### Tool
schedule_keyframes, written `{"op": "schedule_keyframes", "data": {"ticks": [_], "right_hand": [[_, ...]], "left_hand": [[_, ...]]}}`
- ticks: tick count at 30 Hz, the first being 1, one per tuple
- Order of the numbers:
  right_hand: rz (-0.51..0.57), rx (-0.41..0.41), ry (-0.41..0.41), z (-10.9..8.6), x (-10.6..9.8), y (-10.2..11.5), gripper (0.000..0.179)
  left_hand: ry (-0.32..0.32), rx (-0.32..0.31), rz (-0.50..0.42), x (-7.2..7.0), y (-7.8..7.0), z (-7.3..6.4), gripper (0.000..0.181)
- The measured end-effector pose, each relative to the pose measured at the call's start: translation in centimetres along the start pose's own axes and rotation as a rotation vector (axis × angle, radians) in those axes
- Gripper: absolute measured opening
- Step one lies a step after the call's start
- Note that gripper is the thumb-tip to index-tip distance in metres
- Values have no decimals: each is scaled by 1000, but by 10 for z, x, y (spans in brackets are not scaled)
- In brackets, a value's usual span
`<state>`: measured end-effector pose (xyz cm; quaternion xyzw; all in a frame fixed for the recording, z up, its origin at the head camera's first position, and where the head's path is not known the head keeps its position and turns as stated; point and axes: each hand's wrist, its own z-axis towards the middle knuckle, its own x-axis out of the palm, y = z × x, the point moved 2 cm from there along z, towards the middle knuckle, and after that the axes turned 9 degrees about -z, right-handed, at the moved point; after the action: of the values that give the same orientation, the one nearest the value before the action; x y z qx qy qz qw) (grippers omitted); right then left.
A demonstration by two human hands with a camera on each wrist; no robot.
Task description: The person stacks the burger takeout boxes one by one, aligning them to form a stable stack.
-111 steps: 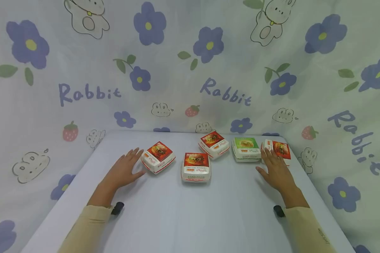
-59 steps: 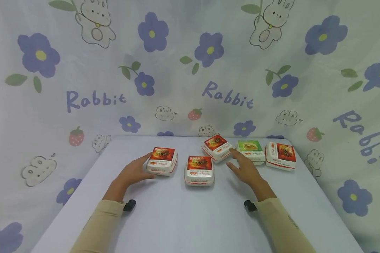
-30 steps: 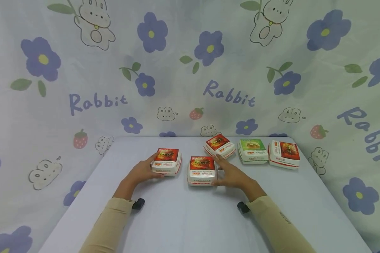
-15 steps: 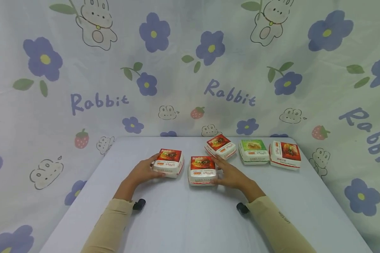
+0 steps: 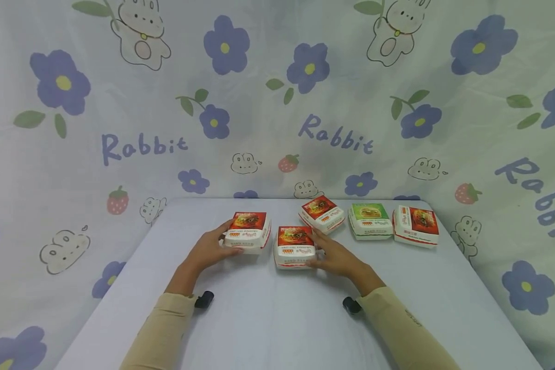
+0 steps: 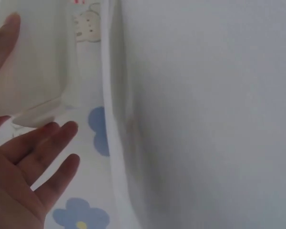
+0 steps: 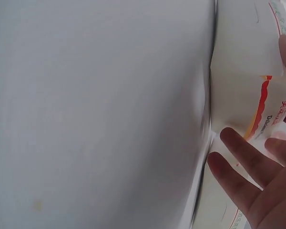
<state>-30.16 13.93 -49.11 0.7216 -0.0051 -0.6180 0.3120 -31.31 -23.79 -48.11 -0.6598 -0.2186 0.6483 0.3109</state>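
Note:
My left hand [image 5: 209, 248] grips a white burger box [image 5: 251, 237] with a red burger picture on its lid, thumb at the near side and fingers at the far left. In the left wrist view the pale underside of this box [image 6: 35, 62] shows, raised off the tabletop. My right hand [image 5: 339, 257] holds a second red-topped burger box [image 5: 294, 252] by its right side. That one sits on the table, and in the right wrist view its side wall [image 7: 243, 102] shows between thumb and fingers, the lower fingers spread.
Behind the right hand lies a third red-topped box [image 5: 321, 213], turned at an angle. Right of it stand a green-topped box [image 5: 371, 221] and another red-topped box [image 5: 416, 226]. A printed curtain [image 5: 259, 103] hangs behind the white table [image 5: 277, 318].
Both hands came inward from the sides; the right left the far-right box and took hold of the middle one. The left hand turned its box square, shifted it right and lifted it slightly.

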Motion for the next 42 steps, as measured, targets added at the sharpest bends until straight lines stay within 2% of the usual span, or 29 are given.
{"op": "schedule_keyframes", "data": {"ticks": [7, 13, 17, 21, 25, 31, 37, 42], "right_hand": [[-19, -27, -15, 2, 3, 0, 94], [17, 36, -28, 0, -2, 2, 103], [29, 83, -53, 0, -6, 2, 105], [42, 101, -113, 2, -10, 3, 104], [47, 60, -185, 3, -14, 7, 101], [42, -9, -263, 3, -17, 14, 98], [36, -51, -265, 4, -19, 20, 93], [9, -81, -241, 7, -18, 25, 94]], "left_hand": [[-57, 48, -8, 0, -15, 0, 108], [-80, 81, -25, 2, -31, 1, 107], [-84, 84, -48, 11, -41, 6, 109], [-76, 108, -87, 22, -52, 12, 110], [-74, 125, -87, 30, -62, 15, 114], [-69, 103, -99, 37, -63, 14, 112], [-71, 124, -91, 42, -68, 13, 110], [-79, 129, -81, 45, -78, 9, 113]]}}
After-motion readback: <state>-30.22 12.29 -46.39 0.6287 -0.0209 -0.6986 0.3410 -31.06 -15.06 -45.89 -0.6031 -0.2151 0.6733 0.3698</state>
